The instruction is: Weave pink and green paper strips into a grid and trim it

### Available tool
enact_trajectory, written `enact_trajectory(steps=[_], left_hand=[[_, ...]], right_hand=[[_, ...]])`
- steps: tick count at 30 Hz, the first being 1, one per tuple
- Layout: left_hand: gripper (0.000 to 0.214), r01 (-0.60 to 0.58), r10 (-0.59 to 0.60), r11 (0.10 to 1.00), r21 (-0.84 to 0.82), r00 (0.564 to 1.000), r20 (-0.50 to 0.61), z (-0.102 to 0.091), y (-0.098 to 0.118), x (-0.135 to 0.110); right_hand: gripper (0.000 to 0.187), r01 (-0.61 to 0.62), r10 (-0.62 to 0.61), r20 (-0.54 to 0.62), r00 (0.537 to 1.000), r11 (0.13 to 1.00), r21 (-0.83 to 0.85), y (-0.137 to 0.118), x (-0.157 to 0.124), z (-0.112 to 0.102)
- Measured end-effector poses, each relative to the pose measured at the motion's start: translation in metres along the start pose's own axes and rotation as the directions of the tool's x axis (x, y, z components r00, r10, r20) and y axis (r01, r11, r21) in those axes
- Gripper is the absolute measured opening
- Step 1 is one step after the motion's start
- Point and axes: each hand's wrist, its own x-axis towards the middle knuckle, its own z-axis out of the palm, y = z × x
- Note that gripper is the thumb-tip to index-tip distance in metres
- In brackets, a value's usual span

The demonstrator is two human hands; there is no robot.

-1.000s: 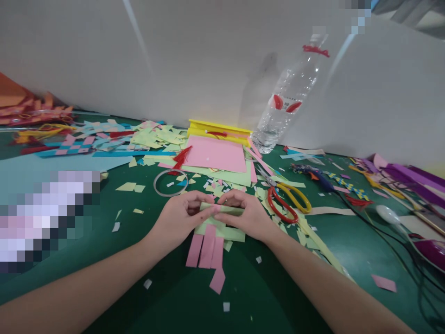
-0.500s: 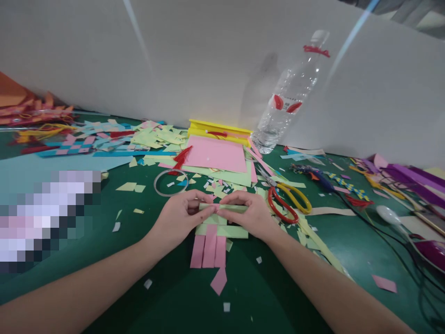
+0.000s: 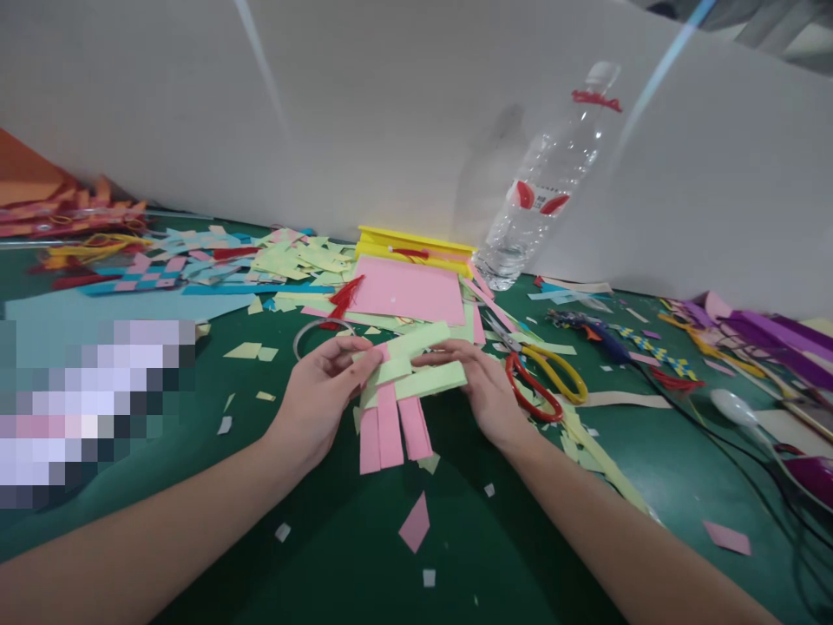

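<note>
A small woven paper piece (image 3: 403,382) of light green strips across and pink strips hanging down is held just above the green table (image 3: 553,538). My left hand (image 3: 318,395) pinches its left edge with thumb and fingers. On the other side, my right hand (image 3: 485,386) grips its right edge, fingers curled behind the green strips. The piece is tilted, its green strips rising toward the right. A loose pink scrap (image 3: 415,523) lies on the table below it.
Red and yellow scissors (image 3: 540,378) lie right of my right hand. A pink sheet (image 3: 407,291) on green paper, a yellow folder (image 3: 413,243), a plastic bottle (image 3: 550,187) and a tape ring (image 3: 312,334) sit behind. Paper scraps, cables and purple strips (image 3: 774,334) litter the table.
Both hands lifted the woven piece off the table and tilted it toward me. The pink scrap stayed on the table.
</note>
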Motion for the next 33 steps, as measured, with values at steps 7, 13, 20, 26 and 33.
enact_trajectory(steps=[7, 13, 20, 26, 33], left_hand=[[0.032, -0.026, 0.018, 0.995, -0.092, 0.995, -0.095, 0.003, 0.001, 0.003], [0.032, -0.107, 0.105, 0.994, -0.008, 0.987, -0.123, 0.001, -0.005, 0.004], [0.031, -0.130, 0.126, 0.991, -0.037, 0.986, -0.108, 0.002, -0.007, 0.005], [0.032, -0.091, 0.076, 0.991, -0.099, 0.986, -0.149, 0.004, -0.001, 0.002], [0.033, 0.059, -0.069, 0.985, -0.164, 0.996, -0.059, 0.005, 0.000, 0.001]], right_hand=[[0.054, 0.244, -0.098, 0.363, 0.927, 0.890, -0.384, -0.018, -0.008, 0.004], [0.077, 0.047, 0.096, 0.410, 0.907, 0.944, -0.326, -0.027, -0.015, 0.012], [0.026, -0.129, 0.177, 0.165, 0.970, 0.956, -0.264, -0.019, -0.021, 0.028], [0.021, -0.053, 0.109, 0.188, 0.976, 0.959, -0.278, -0.020, -0.018, 0.024], [0.019, 0.119, -0.087, 0.249, 0.965, 0.986, -0.118, -0.018, -0.016, 0.022]])
